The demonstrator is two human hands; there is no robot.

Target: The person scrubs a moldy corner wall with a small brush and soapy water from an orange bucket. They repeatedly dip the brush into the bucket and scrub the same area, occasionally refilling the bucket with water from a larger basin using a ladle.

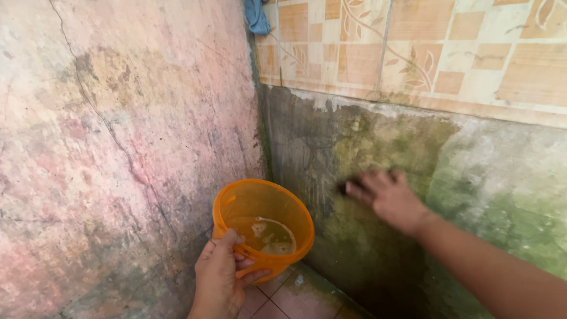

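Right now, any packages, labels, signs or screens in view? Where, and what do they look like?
None in view.
Bucket: orange, translucent, round, unlabelled, held by the left hand, a little water inside.
Right hand: on the mossy grey wall.
Tiles: cream and orange leaf pattern, above.

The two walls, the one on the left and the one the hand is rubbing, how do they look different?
The left wall is pinkish with a long crack; the back wall is grey and green with mossy stains. The back wall has patterned tiles on top; the left wall shows none. The right hand rubs the back wall; the left hand holds an orange bucket near the left wall. Both look old and stained.
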